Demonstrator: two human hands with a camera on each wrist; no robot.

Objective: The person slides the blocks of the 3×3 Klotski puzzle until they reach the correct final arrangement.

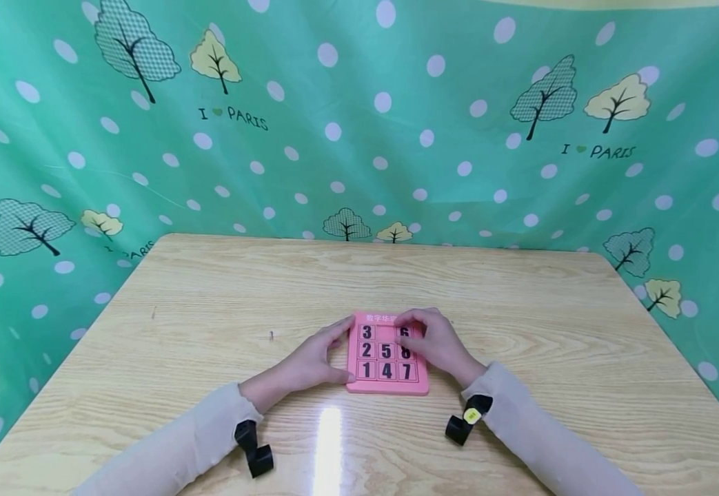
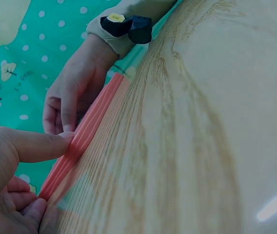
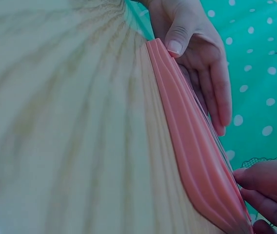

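A pink number slide puzzle (image 1: 387,388) lies flat on the table, its black-numbered tiles in a square frame. The top row shows 3, a vacant slot (image 1: 386,333) and a partly covered 6; below are 2, 5, 8, then 1, 4, 7. My left hand (image 1: 309,362) holds the puzzle's left side, thumb at the lower corner and fingertips at the upper one. Over the upper right part, my right hand (image 1: 442,346) touches the tiles around the 6 and 8 with bent index finger and thumb. In the right wrist view its fingertips (image 3: 243,178) meet the puzzle's top face.
The puzzle sits on a light wood-grain table (image 1: 210,296). Behind and beside it hangs a green dotted cloth (image 1: 359,158) with printed trees. Black cameras (image 1: 254,448) are strapped to both wrists. A bright reflection lies on the tabletop in front.
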